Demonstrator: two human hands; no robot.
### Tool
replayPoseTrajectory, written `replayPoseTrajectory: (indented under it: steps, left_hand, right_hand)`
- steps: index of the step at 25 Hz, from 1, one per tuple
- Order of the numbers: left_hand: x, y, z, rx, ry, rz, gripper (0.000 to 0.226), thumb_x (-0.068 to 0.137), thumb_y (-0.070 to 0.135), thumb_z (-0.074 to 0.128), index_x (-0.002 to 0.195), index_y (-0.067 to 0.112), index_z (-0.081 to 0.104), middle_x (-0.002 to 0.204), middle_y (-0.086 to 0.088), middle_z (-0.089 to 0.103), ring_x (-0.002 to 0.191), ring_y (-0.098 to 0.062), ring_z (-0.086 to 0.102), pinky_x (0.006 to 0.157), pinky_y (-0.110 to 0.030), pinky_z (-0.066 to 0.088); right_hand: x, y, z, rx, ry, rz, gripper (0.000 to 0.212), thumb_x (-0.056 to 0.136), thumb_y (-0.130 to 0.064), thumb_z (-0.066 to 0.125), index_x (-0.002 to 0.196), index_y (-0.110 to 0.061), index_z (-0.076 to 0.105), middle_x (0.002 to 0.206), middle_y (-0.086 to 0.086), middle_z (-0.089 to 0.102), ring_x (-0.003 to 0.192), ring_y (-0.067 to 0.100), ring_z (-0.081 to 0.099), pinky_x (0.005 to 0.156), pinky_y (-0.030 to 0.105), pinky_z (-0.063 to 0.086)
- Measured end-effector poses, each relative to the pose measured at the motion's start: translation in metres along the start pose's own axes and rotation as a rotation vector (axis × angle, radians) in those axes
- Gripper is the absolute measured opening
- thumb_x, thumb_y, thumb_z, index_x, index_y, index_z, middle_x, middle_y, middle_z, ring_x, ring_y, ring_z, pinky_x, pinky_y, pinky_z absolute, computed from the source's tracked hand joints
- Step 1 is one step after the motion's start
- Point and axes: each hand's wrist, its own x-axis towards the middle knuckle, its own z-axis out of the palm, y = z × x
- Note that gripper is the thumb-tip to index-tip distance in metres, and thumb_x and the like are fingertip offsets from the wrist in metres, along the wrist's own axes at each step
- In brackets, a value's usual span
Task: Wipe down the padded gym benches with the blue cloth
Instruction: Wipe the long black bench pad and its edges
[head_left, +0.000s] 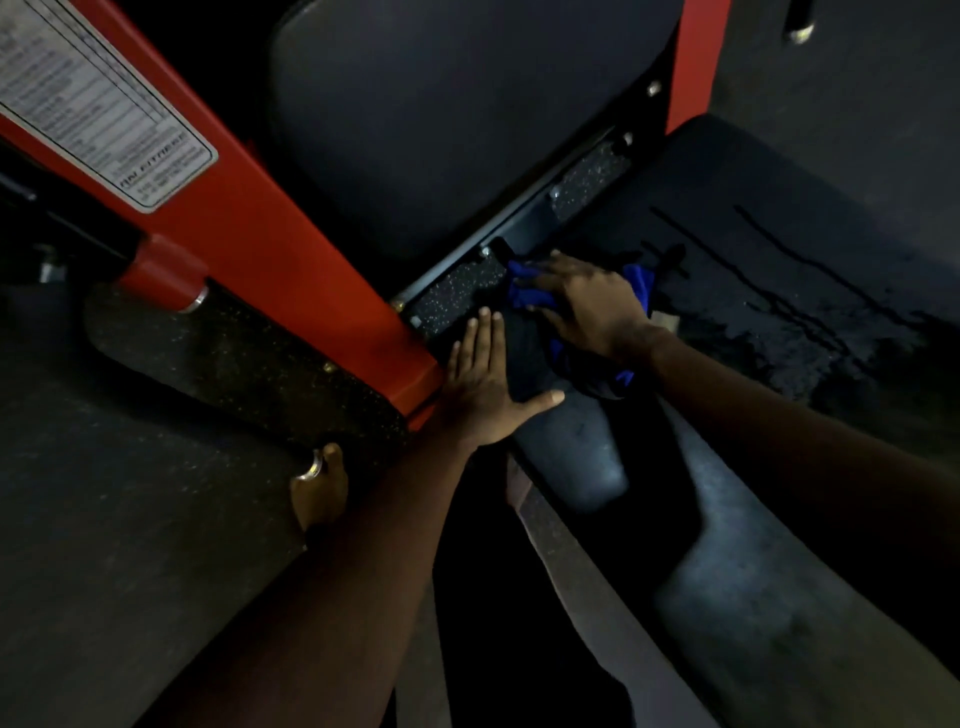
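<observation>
The blue cloth (524, 291) lies bunched on the dark padded seat (582, 457) of a gym machine, near the seat's back end. My right hand (592, 306) presses down on the cloth with fingers spread over it, and blue folds stick out on both sides of the hand. My left hand (485, 384) rests flat and open on the seat just left of the cloth, against the red frame, holding nothing. The black padded backrest (457, 114) rises behind the seat.
A red steel frame post (270, 228) with a white instruction label (98, 109) runs diagonally on the left. A second red post (696, 57) stands at the upper right. Speckled rubber flooring (218, 364) and dark mats with wet streaks (810, 291) surround the machine. A foot (319, 488) shows below.
</observation>
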Motion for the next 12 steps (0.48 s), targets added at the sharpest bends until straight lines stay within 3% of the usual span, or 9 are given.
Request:
replayPoseTrajectory:
  steps: [2, 5, 7, 12]
  left_hand:
    - [0.000, 0.000, 0.001, 0.008, 0.013, -0.008, 0.129, 0.077, 0.085, 0.050, 0.157, 0.010, -0.018, 0.166, -0.009, -0.023, 0.153, -0.019, -0.021, 0.119, -0.036, -0.017]
    - [0.004, -0.002, 0.004, 0.004, -0.002, 0.006, 0.129, 0.077, 0.085, 0.049, 0.157, 0.011, -0.019, 0.165, -0.007, -0.026, 0.152, -0.019, -0.023, 0.117, -0.035, -0.019]
    - [0.003, -0.001, 0.003, 0.012, -0.021, 0.004, 0.128, 0.077, 0.085, 0.049, 0.156, 0.011, -0.021, 0.164, -0.006, -0.028, 0.151, -0.019, -0.025, 0.115, -0.035, -0.021]
    - [0.003, 0.001, -0.003, -0.016, -0.062, -0.014, 0.128, 0.078, 0.082, 0.052, 0.156, 0.012, -0.023, 0.163, -0.006, -0.031, 0.150, -0.018, -0.027, 0.114, -0.034, -0.022]
  right_hand:
    - [0.010, 0.010, -0.009, -0.018, 0.005, 0.014, 0.047, 0.098, -0.033, 0.057, 0.145, -0.030, 0.051, 0.154, 0.002, 0.046, 0.142, 0.028, 0.042, 0.106, 0.041, 0.044]
    - [0.027, 0.029, -0.032, -0.018, 0.108, 0.309, 0.049, 0.097, -0.030, 0.057, 0.145, -0.024, 0.051, 0.145, 0.015, 0.050, 0.127, 0.039, 0.053, 0.096, 0.046, 0.047]
    - [0.026, 0.022, -0.035, -0.023, 0.126, 0.364, 0.048, 0.096, -0.030, 0.058, 0.144, -0.021, 0.051, 0.142, 0.017, 0.051, 0.123, 0.041, 0.054, 0.094, 0.047, 0.047]
    - [-0.018, -0.001, -0.001, 0.001, 0.037, -0.024, 0.046, 0.098, -0.038, 0.054, 0.144, -0.031, 0.053, 0.153, -0.001, 0.047, 0.143, 0.024, 0.041, 0.105, 0.038, 0.045]
